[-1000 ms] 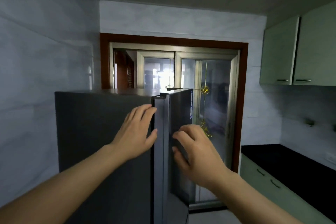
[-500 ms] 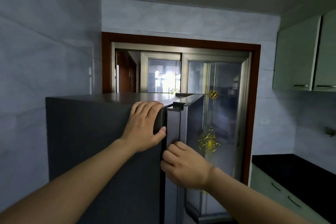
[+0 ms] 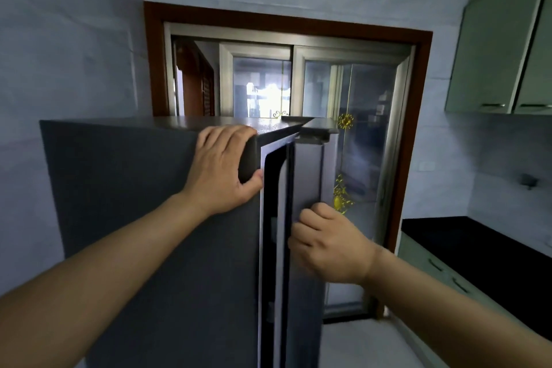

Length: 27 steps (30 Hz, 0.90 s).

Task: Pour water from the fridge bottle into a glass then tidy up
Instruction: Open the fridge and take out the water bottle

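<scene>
A dark grey fridge (image 3: pixel 134 218) stands in front of me, seen from its side. My left hand (image 3: pixel 221 170) grips its top front corner, fingers over the top edge and thumb hooked round the front edge. The fridge door (image 3: pixel 307 176) stands slightly ajar, with a narrow dark gap (image 3: pixel 274 218) between it and the body. My right hand (image 3: pixel 328 245) grips the door's edge at mid height, fingers curled behind it. The fridge's inside is hidden; no bottle or glass is in view.
A black counter (image 3: pixel 478 251) over pale green drawers (image 3: pixel 433 266) runs along the right wall, with green wall cabinets (image 3: pixel 493 54) above. Behind the fridge is a sliding glass door (image 3: pixel 358 128) in a brown frame. Pale floor (image 3: pixel 358 346) shows right of the fridge door.
My left hand slid up from the fridge's side to its top front corner. My right hand closed round the door edge, and the door came away from the body, leaving a gap.
</scene>
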{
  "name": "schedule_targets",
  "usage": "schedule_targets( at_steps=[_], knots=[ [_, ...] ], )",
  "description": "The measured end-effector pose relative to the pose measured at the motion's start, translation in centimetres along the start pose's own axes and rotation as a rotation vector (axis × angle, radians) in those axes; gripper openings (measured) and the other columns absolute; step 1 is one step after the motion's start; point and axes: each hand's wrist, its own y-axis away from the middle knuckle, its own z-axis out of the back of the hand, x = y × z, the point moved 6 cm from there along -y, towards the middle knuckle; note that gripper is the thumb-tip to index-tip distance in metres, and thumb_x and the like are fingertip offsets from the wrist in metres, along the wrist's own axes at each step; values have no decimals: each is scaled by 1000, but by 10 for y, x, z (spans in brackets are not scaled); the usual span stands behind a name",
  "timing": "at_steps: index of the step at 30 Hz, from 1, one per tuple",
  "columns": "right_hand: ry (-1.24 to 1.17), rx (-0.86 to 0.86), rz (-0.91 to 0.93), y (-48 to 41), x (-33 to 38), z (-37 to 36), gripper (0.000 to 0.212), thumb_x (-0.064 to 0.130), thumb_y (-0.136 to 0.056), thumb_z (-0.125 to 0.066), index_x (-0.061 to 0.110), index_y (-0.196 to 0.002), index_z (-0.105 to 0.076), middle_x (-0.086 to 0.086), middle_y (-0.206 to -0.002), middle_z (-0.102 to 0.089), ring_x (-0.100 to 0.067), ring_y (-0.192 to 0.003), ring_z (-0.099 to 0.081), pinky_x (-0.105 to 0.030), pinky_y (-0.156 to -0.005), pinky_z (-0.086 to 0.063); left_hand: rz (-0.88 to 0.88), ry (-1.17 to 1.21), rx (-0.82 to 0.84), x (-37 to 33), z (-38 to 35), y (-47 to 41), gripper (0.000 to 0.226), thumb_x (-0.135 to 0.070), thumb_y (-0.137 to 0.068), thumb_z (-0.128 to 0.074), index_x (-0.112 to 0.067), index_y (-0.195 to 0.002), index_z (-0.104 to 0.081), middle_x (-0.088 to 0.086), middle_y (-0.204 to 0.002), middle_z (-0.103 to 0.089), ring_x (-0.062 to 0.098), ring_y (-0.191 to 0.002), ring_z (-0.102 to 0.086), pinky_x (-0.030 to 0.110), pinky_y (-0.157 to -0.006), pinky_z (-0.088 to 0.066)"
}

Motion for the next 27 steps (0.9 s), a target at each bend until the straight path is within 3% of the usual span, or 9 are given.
schedule_targets(
  at_steps=[7,12,16,20,24,27],
  knots=[
    [76,61,-334,52,-29,47,18,19,-85,-62,12,-71,-56,-7,-71,-50,-27,-67,-44,-41,-62,-40,118,-40,-15,-6,-4,-10,49,-40,-77,-59,-16,-120,-52,7,-119,-61,28,-114,-49,43,-103,-32],
    [37,157,-539,37,-50,43,17,25,-86,-57,9,-89,-61,-14,-96,-61,-35,-92,-55,-42,-79,-43,117,-38,-50,-13,-9,-12,49,-38,-78,-56,-15,-121,-55,8,-118,-62,29,-113,-50,44,-105,-31],
    [2,584,-906,50,-83,-18,43,40,-87,-53,14,-122,-51,-14,-123,-54,-38,-115,-49,-45,-95,-40,125,-31,-49,-9,-8,-9,50,-36,-78,-58,-15,-123,-54,9,-119,-62,28,-114,-50,42,-108,-28],
    [-58,923,-1198,114,-116,-77,57,38,-88,-57,11,-136,-43,-15,-138,-51,-36,-125,-51,-42,-100,-43,131,-51,-57,-13,-6,-9,48,-33,-76,-61,-14,-120,-56,8,-115,-63,28,-110,-51,41,-104,-31],
    [67,910,-1137,146,-146,-108,42,33,-90,-53,11,-127,-49,-13,-130,-60,-31,-116,-58,-37,-90,-46,172,-90,-35,-16,-8,-10,49,-33,-76,-61,-14,-121,-55,8,-115,-62,27,-109,-51,43,-102,-35],
    [0,816,-1105,158,-169,-127,34,32,-93,-51,11,-120,-52,-12,-122,-64,-31,-109,-61,-36,-85,-47,230,-148,-15,-23,-9,-14,49,-34,-76,-59,-12,-121,-55,9,-113,-62,30,-107,-52,44,-101,-36]
  ],
)
